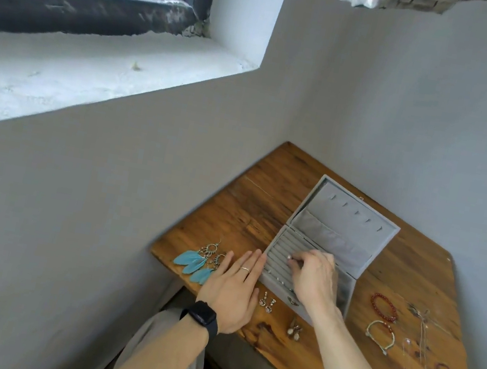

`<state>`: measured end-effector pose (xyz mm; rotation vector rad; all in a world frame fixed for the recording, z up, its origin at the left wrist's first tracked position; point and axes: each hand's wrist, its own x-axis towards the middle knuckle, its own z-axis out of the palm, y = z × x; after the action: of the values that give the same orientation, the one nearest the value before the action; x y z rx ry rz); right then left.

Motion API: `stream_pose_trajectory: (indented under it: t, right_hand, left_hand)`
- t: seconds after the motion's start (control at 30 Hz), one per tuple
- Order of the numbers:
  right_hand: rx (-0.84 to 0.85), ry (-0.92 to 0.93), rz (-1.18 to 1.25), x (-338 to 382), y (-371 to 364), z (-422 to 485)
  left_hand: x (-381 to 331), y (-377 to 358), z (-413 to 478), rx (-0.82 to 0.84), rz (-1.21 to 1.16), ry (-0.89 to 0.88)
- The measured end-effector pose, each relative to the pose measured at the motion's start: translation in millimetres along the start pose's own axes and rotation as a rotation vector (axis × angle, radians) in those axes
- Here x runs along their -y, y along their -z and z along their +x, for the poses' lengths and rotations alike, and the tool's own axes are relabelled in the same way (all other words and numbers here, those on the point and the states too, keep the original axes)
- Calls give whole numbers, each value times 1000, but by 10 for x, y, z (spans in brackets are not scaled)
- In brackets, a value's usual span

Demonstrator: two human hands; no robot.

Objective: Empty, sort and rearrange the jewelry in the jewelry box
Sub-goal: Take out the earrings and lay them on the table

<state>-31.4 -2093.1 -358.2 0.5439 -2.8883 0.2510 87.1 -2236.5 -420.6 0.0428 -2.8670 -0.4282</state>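
Looking down remotely, I see the wooden table (264, 207) in the wall corner, with the grey jewelry box (344, 215) at its middle and the lid tipped back open. The left hand (231, 289) lies flat on the wood against the box's left wall, fingers straight and together, just beside the blue feather earrings (192, 261). The right hand (313, 278) hovers over the ring rolls, fingers curled. A red bracelet (376, 297) lies right of the box. The right fingertips pinch a small pale bead (289, 257).
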Motion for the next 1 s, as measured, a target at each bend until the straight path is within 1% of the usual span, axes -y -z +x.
stream_pose_trajectory:
  t: [0.1,0.2,0.3,0.37,0.47,0.57,0.63,0.7,0.77,0.9,1.0]
  right_hand:
    - [-22,-40,151,-55,112,-51]
    - [-83,-97,428,-151,272,-284]
    - [-40,-263,785,-236,395,-706]
    - [5,-350,936,-300,386,-1027]
    - [37,-411,1048,-413,299,-1489]
    - [22,-494,1123,-564,227,-1798]
    - [-8,-537,1163,-667,196,-1908]
    - [-40,-554,1196,-726,176,-1962]
    - [-45,-553,1218,-712,147,-1978]
    - [-52,-583,1249,-660,96,-1967]
    - [-54,-616,1324,-689,110,-1956]
  left_hand:
    - [-11,17,-15,-4,-1,2]
    - [-1,21,-10,5,0,2]
    - [18,19,2,19,3,3]
    - [17,19,10,25,9,3]
    - [1,47,6,52,18,2]
    - [-16,139,21,74,27,-7]
    - [-67,241,77,22,44,-30]
    - [-157,337,215,-72,54,-53]
    - [-261,408,425,-95,73,-69]
    - [-449,431,863,12,139,-52]
    - [-490,389,1057,76,228,-33]
